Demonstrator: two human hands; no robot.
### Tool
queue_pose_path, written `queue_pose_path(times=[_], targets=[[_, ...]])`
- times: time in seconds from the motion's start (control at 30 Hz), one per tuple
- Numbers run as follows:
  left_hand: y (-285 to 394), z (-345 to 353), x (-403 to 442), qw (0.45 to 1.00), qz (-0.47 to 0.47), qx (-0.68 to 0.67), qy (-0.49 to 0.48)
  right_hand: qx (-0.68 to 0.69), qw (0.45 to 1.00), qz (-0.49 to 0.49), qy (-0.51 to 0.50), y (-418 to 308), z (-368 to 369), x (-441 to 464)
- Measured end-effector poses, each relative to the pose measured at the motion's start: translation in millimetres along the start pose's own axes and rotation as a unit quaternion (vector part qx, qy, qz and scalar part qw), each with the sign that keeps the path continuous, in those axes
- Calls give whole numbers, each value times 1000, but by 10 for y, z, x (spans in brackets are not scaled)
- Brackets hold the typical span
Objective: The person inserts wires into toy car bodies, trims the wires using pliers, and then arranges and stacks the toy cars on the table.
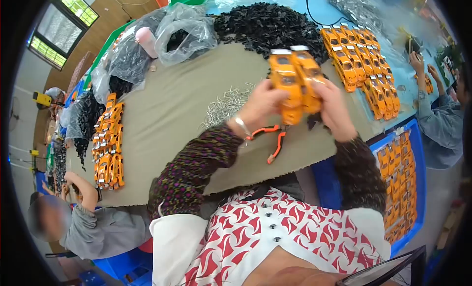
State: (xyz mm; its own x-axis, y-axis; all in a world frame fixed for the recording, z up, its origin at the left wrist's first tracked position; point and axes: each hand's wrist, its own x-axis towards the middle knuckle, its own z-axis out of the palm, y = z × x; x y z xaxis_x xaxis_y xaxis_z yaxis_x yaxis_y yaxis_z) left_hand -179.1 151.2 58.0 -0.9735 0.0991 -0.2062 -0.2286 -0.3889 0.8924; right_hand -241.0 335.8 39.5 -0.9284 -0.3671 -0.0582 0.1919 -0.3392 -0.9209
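Note:
Two orange toy cars are held side by side above the table. My left hand (264,103) is closed on the left toy car (286,87), thumb across its side. My right hand (335,106), slightly blurred, grips the other toy car (308,69) from the right. Each car has a white piece at its far end. Just below the cars lie pliers with orange-and-black handles (279,144); their jaws are hidden. A pile of small silvery metal pins (228,106) lies left of my left hand on the cloth-covered table (167,114).
Black plastic parts (265,28) are heaped at the back, beside clear plastic bags (184,35). Rows of orange cars (361,57) stand at right, more cars (109,143) at left. A blue crate (421,187) holds cars. Co-workers sit left (105,232) and right (442,128).

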Motion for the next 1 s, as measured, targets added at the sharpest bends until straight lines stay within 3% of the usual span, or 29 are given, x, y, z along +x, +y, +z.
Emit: queue_pose_path(times=[0.13,0.23,0.37,0.4,0.43,0.47,0.5,0.57,0.63,0.7,0.77,0.8,0.9,1.0], targets=[[346,-961,49,997,10,35,71,67,992,55,-87,491,713,807],[338,-1650,391,995,5,8,100,73,991,90,-69,716,1036,1173],[239,-1773,631,975,-59,155,146,21,988,145,-41,915,1034,1418],[208,-1799,684,976,-62,154,139,-82,988,119,-46,975,979,1464],[170,-1828,722,914,-24,379,141,-184,977,95,-50,1032,903,1497],[122,-1854,756,802,18,583,134,-284,955,72,-54,1057,817,1506],[77,-1855,796,643,64,755,114,-283,955,75,-40,976,815,1453],[31,-1899,796,829,-4,527,188,-523,851,-19,-42,732,1038,1316],[16,-1701,684,863,98,444,218,-593,798,-57,88,1071,1108,1426],[124,-1572,654,874,20,437,212,-704,698,-122,40,797,1218,1141],[-144,-2008,910,803,148,537,211,-690,706,-131,92,891,1215,1154],[-78,-1971,892,802,154,543,195,-687,706,-128,110,848,1125,1126],[85,-1848,822,809,84,555,176,-632,733,-248,32,728,959,1044],[181,-1706,750,601,294,699,253,-641,720,-254,81,255,464,964]])
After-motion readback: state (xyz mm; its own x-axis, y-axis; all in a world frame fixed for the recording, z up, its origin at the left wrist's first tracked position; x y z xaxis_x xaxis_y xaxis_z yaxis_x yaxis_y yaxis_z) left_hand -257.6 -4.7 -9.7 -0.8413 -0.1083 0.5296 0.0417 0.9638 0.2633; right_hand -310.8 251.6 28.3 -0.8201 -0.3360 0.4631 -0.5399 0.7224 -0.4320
